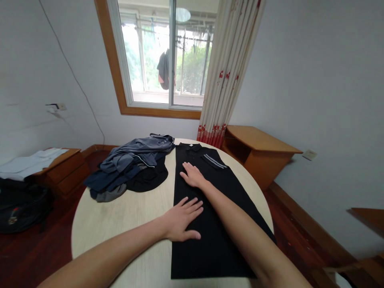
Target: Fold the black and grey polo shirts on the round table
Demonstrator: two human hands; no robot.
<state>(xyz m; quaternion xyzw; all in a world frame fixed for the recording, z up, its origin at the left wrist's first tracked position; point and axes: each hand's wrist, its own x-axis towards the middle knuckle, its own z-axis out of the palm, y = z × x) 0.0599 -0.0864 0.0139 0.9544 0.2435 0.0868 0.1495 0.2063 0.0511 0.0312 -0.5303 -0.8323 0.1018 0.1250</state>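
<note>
A black polo shirt (210, 248) lies flat on the round table, its collar toward the window and its long straight left edge running toward me. One sleeve with two grey stripes shows near the top right. My left hand (183, 219) rests on the lower left part of the shirt, fingers spread and thumb out. Farther up, my right hand (192, 175) lies flat on the cloth below the collar, close to the left edge. Neither hand grips anything. My right forearm covers part of the shirt's right side.
A heap of grey, navy and black clothes (129, 156) lies on the table (126, 236) at the back left. Beyond stand a wooden desk (258, 142) and a curtain (223, 72). A small cabinet (64, 172) and a black bag (24, 206) are at the left.
</note>
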